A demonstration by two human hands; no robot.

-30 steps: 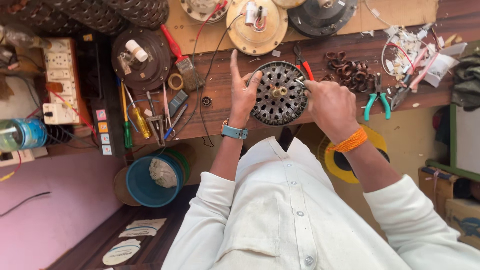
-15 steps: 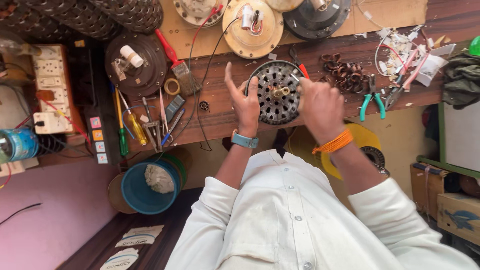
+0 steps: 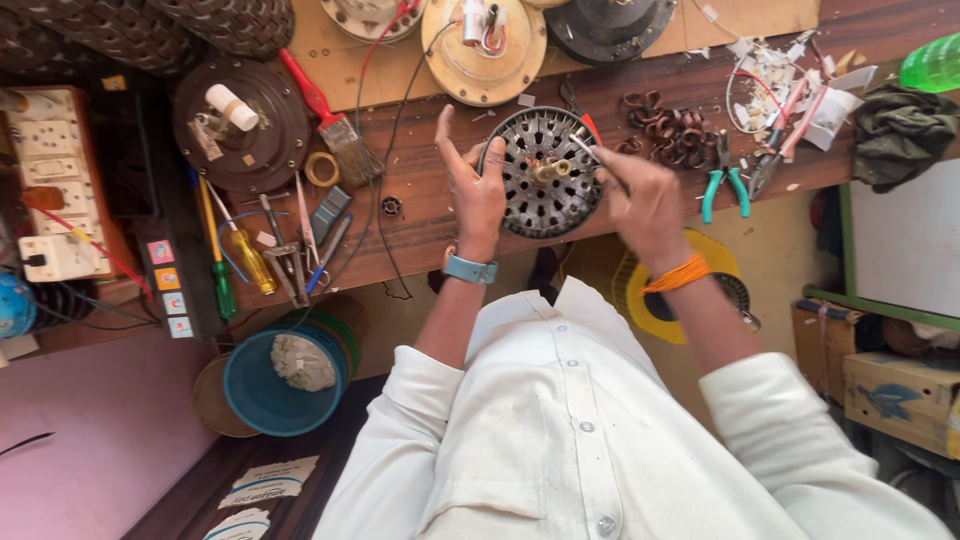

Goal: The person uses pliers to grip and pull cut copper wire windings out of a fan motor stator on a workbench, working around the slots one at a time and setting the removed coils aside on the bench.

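Head view. Seen from above: a round, dark, perforated metal motor disc (image 3: 545, 190) with a brass hub at its centre, lying flat near the front edge of a worn brown wooden surface (image 3: 420, 215). Held between both hands.

Left hand (image 3: 478, 190), teal band at the wrist: spread open, palm against the disc's left rim, index finger pointing up and away. Right hand (image 3: 645, 205), orange thread at the wrist: fingers drawn together at the disc's right rim, apparently pinching a thin wire; cannot tell for sure.

Judged from this: steadying on the left, fine fingertip work on the right.

Just right of the disc, a heap of small copper-coloured rings (image 3: 670, 130) and teal-handled pliers (image 3: 725, 185). Off to the left, well apart, a red-handled paintbrush (image 3: 330, 115) and a yellow-handled screwdriver (image 3: 250, 260). Below the surface's edge, a blue round bucket (image 3: 255, 400).
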